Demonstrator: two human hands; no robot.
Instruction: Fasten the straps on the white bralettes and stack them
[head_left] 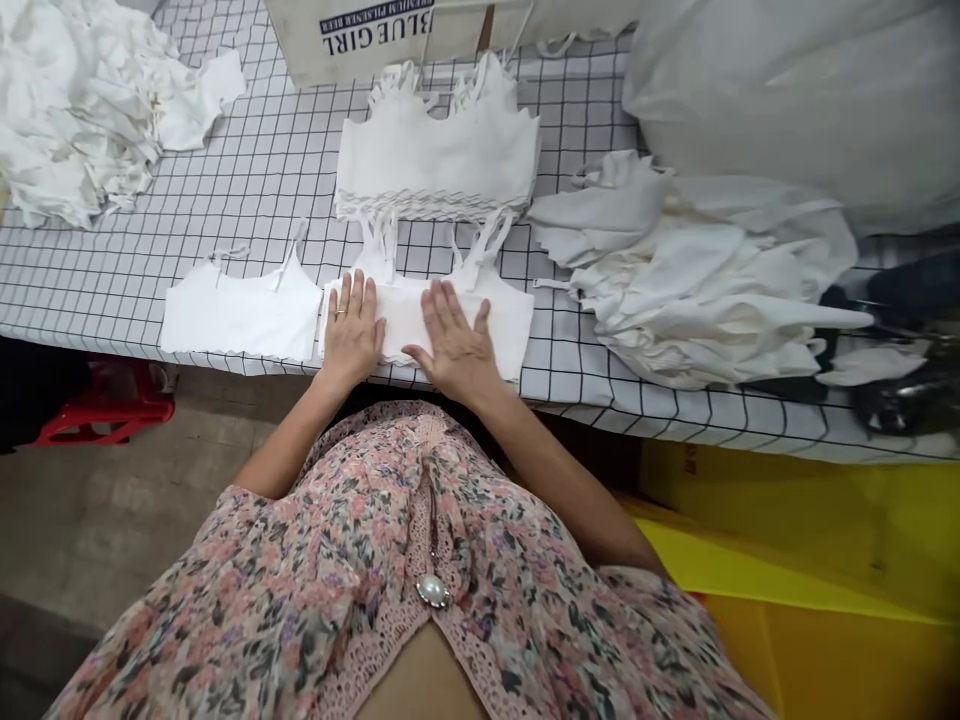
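Along the near edge of the worktop (pixel 262 170), the left hand (pixel 352 335) and right hand (pixel 454 345) lie flat and apart on a white strappy camisole (pixel 495 325), with a second camisole (pixel 240 310) just to its left.

A cardboard carton (pixel 375 42) reads, upside down, "BLUE GIRL Premium Pilsener Beer".

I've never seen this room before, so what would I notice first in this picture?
First, the left hand with a ring and the right hand, pressed flat on a white strappy top at the table's near edge. Beyond them, more white tops lie on a black-grid tablecloth, with a white pile on the right and another white pile at the far left. Nearest you, a flowery dress with a big pearly button fills the bottom of the view.
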